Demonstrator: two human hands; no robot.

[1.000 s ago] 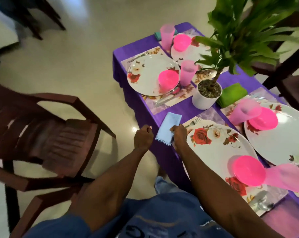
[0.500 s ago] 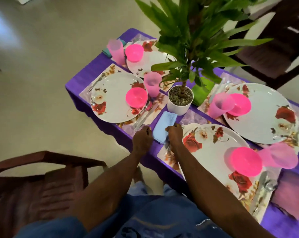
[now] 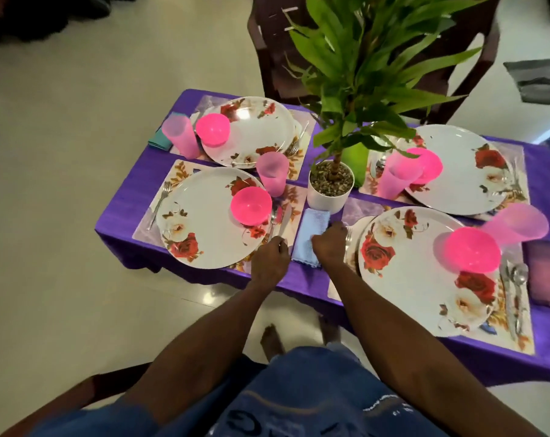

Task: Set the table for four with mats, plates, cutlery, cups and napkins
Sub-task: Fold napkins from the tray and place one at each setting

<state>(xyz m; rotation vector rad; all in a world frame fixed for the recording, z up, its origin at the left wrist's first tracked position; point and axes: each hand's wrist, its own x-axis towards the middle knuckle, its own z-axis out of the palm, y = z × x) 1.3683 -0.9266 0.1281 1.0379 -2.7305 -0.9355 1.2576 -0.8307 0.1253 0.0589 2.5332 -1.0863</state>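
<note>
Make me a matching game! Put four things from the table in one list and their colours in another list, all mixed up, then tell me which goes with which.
Things:
1. napkin under the hands
2. tablecloth
3. plant pot
4. bowl on the nearest plate

Colours:
A. white
B. pink
C. light blue
D. purple

Pairs: 1-C, 2-D, 3-A, 4-B
</note>
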